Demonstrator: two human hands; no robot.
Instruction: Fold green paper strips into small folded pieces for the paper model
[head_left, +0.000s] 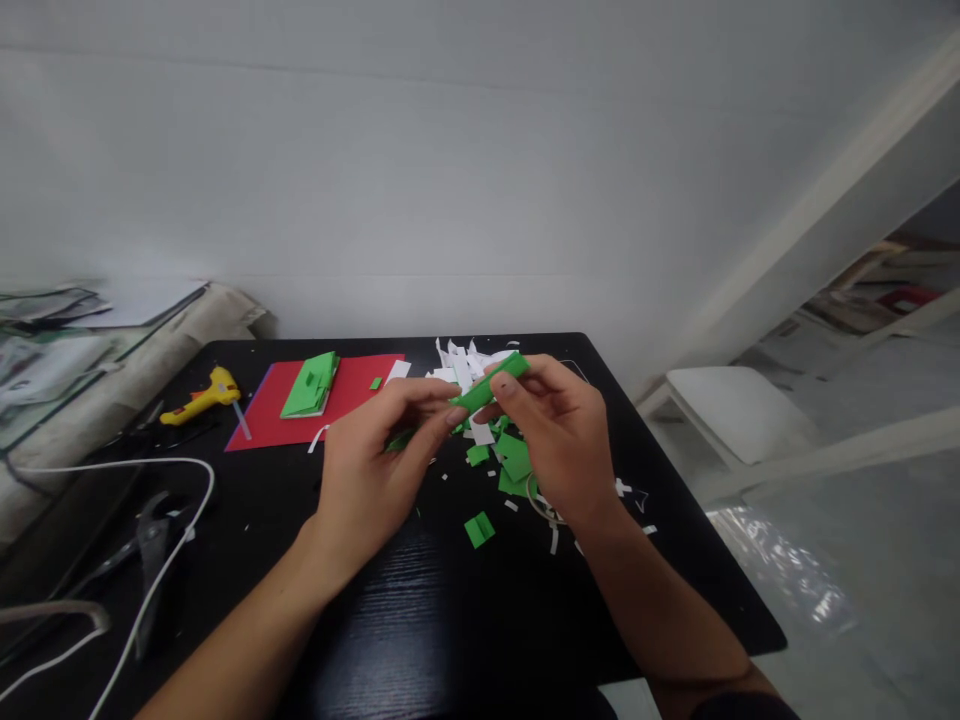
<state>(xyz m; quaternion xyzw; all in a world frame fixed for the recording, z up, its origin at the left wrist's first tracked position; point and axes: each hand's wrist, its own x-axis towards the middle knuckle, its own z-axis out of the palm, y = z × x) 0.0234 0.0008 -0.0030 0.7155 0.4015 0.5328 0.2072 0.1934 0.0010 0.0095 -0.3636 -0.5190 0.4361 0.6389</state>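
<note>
A narrow folded strip of green paper (491, 386) is held up above the black table, between both hands. My left hand (382, 450) pinches its lower left end between thumb and fingers. My right hand (559, 430) grips the upper right part, thumb pressed on the front face. Another bit of green shows under my left fingers, but I cannot tell what it belongs to. Below the hands lie green paper scraps (514, 457) and a small folded green piece (479, 530). White paper scraps (459, 360) are heaped behind the strip.
A yellow glue gun (201, 396) lies at the left, beside a red sheet (262, 415) bearing a folded green paper stack (309, 386). Pliers (152, 545) and a white cable (202, 500) occupy the near left. A white stool (727, 405) stands at the right.
</note>
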